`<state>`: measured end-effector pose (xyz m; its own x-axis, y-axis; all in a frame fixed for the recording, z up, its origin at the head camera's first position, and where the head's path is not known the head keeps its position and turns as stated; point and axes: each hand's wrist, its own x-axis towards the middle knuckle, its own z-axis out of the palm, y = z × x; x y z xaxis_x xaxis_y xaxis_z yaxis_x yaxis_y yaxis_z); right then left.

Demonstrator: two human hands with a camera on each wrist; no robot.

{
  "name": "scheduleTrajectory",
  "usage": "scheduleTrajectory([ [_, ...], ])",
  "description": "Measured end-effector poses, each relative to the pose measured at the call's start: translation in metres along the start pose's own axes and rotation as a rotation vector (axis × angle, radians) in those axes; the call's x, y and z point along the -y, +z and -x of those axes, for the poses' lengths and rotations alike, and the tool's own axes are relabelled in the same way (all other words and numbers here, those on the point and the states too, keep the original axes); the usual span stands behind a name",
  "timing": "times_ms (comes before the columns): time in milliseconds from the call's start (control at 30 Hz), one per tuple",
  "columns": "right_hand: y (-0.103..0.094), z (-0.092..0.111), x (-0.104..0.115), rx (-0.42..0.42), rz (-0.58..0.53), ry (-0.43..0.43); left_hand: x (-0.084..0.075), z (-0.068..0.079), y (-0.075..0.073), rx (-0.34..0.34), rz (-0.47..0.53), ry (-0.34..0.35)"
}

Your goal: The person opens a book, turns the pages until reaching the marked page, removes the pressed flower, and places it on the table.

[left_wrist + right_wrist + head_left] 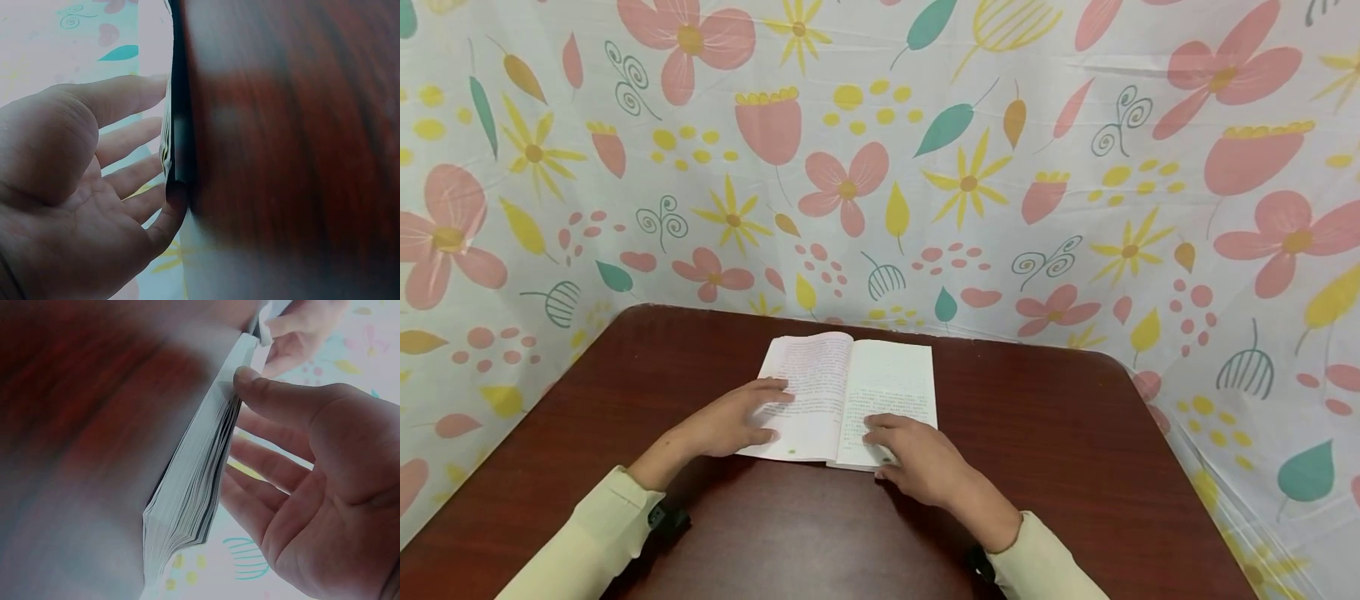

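As the forearms reach in from the near edge of a dark wooden desk [1037, 433], an open book [844, 398] lies close to the desk's far edge, slightly nearer its far-left corner than its far-right one. The book lies straight ahead, between the two hands. Its fold, along the pages' long direction, runs from the far edge toward the near edge, its near end leaning slightly left.

The left hand [737, 417] reaches over the left page from the side; the right hand [921, 454] lies across the book's near-right corner, closer to the fold's near end. Both hands have spread, relaxed fingers and grip nothing that can be made out.

The head view shows printed text on both pages and a floral sheet [850, 190] behind the desk, but hides the thumbs' undersides. The right wrist view shows a thick page block [187, 487] with the right thumb [275, 394] at its edge. The left wrist view shows a thinner bundle of page edges above a dark strip; whether that strip is cover or shadow cannot be told.
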<state>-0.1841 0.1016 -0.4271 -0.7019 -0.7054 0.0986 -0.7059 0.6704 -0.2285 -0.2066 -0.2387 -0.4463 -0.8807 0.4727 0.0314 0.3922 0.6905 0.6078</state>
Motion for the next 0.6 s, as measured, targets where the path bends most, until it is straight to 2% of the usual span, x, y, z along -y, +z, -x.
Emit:
scheduleTrajectory([
  [300,-0.003,-0.001,-0.006,0.018,-0.047,-0.001,-0.002,0.001,0.0,0.026,0.001,-0.02],
  [600,-0.009,0.0,-0.015,-0.003,-0.072,-0.082,-0.002,0.001,0.0,0.035,0.001,-0.017],
])
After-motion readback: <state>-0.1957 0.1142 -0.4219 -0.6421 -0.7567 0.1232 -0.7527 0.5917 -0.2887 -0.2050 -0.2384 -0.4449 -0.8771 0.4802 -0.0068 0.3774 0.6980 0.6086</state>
